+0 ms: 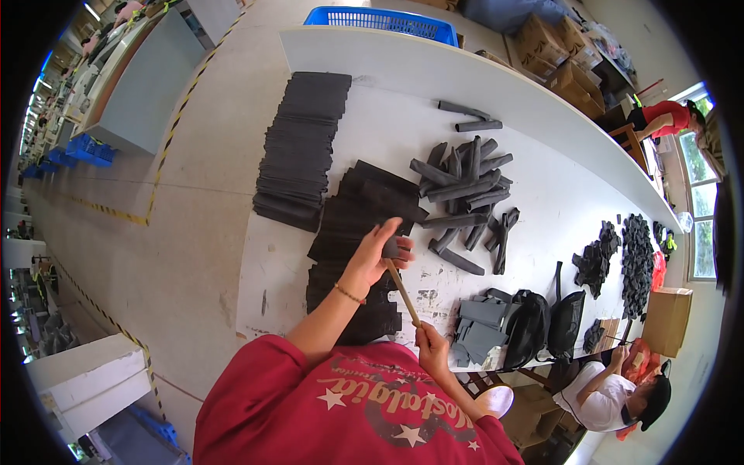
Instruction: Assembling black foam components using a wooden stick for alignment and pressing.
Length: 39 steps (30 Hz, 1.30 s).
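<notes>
My right hand is closed around the lower end of a thin wooden stick, which slants up to the left. Its upper end meets a small dark grey fabric piece in my left hand. The left fingers curl partly around that piece, and how the stick sits in it is hidden. Under my left hand lies an overlapping row of flat black fabric pieces. Farther left is a long neat stack of dark grey strips. To the right is a loose heap of dark tube-shaped pieces.
Flat grey pieces and black bags lie on the white table at right, with dark heaps beyond. A blue basket stands behind the raised far edge. A person in white sits at right.
</notes>
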Each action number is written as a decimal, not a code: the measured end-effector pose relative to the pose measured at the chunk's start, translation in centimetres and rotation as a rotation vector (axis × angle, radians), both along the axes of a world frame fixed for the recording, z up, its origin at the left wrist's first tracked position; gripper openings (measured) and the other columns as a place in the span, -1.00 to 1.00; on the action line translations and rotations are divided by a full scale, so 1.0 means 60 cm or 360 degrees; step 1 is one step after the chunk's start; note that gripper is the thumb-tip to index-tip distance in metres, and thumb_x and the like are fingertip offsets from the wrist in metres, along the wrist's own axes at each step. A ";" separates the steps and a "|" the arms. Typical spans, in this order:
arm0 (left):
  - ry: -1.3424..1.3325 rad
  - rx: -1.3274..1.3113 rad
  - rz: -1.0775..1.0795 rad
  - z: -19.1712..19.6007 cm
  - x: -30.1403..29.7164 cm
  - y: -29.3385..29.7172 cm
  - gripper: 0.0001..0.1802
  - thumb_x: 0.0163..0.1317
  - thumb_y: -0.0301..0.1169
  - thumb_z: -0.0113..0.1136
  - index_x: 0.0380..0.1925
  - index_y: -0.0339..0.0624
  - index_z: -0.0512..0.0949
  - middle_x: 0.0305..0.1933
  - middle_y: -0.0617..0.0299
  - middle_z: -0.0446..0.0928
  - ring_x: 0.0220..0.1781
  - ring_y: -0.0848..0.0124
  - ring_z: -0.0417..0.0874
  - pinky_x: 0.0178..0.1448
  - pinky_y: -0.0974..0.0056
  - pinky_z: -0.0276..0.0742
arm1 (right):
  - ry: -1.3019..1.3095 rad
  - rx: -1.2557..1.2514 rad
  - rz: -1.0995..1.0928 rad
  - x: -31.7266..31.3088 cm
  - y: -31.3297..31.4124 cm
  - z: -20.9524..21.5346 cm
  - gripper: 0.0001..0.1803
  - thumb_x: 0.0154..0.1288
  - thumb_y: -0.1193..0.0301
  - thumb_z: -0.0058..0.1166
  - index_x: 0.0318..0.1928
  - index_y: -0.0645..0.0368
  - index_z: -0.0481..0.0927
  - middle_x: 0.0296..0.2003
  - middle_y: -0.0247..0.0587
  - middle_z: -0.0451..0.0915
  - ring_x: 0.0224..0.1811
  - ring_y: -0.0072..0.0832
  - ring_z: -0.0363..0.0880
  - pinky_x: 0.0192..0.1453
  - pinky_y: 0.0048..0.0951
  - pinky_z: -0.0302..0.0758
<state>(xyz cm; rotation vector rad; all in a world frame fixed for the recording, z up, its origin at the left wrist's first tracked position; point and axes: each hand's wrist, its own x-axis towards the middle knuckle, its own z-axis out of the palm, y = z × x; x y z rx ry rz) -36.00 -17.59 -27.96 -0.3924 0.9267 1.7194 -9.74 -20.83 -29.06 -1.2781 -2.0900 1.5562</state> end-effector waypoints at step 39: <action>0.1046 0.0155 -0.0665 0.008 0.091 -0.006 -0.66 0.41 -0.18 0.01 -0.41 -0.23 0.50 -0.66 0.33 0.40 -0.73 0.63 0.37 -0.66 0.47 0.33 | 0.0613 -0.0521 -0.0470 -0.162 0.164 0.049 -0.78 0.23 0.48 0.20 -0.14 0.26 0.51 -0.56 -0.49 0.44 -0.59 -0.78 0.29 -0.54 -0.69 0.21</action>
